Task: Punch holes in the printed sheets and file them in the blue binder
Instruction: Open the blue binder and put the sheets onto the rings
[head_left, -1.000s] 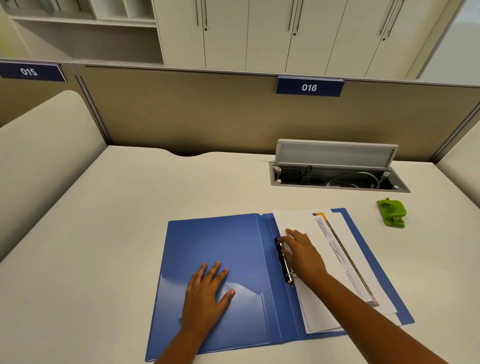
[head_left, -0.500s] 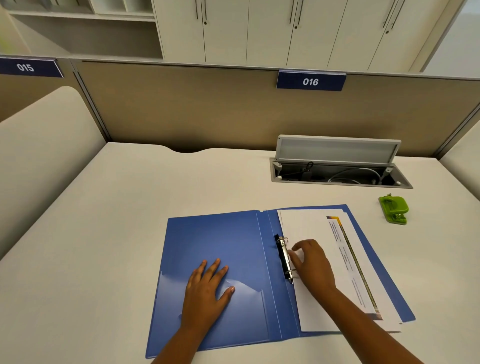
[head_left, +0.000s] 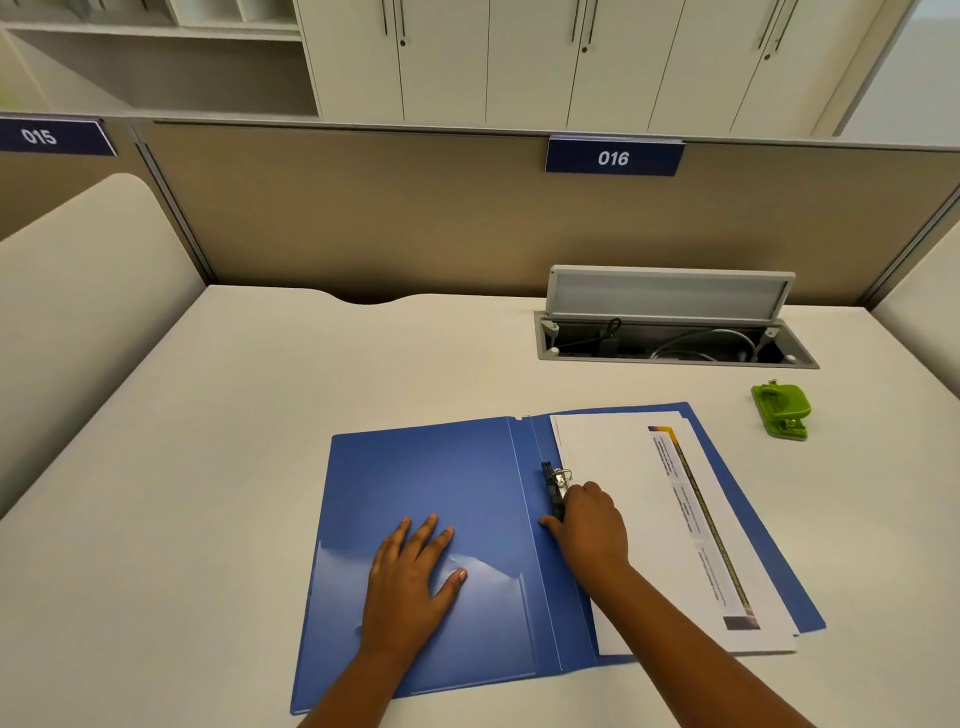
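The blue binder (head_left: 441, 519) lies open near the front edge of the tabletop (head_left: 208, 441), toward its middle. My left hand (head_left: 410, 582) rests flat on the inside of the front cover, fingers straight, its grip apart and holding nothing. My right hand (head_left: 592, 525) sits on the ring mechanism (head_left: 555, 480) at the spine, fingers curled over the black clip and thumb on the spine beside it; its grip is clamped on the mechanism. The printed sheets (head_left: 649, 519) lie stacked on the right-hand cover, their left edge at the rings. The green hole punch (head_left: 782, 410) stands well apart near the right edge, in front of the open cable tray (head_left: 675, 343).
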